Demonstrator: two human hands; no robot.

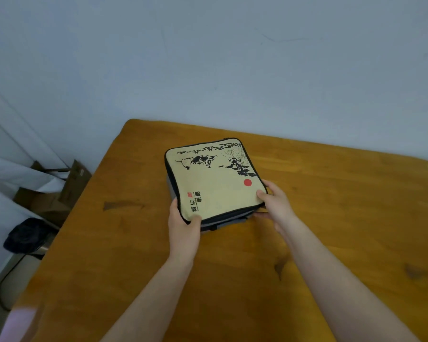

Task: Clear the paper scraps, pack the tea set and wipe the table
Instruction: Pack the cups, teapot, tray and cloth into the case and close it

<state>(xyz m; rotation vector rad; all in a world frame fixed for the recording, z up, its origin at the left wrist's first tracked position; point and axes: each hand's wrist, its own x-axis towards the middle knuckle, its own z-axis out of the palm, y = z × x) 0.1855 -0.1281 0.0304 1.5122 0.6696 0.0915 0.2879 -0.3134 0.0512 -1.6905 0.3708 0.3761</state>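
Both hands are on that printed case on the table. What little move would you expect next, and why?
Probably lifting the case off the table to set it aside. The left hand and right hand grip its two near corners, its lid looks closed, and no scraps or tea ware show on the wood, so wiping seems to be what remains.

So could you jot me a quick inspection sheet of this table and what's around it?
Surface: wooden table, bare, dark knots.
Job's things: tea set case, lid down, flat on table.
Clutter: no paper scraps seen.
Hands: left hand grips the case's near corner; right hand grips its right corner.
Cables: black cable on the floor, left.
Surroundings: cardboard boxes, dark bin, pale wall.
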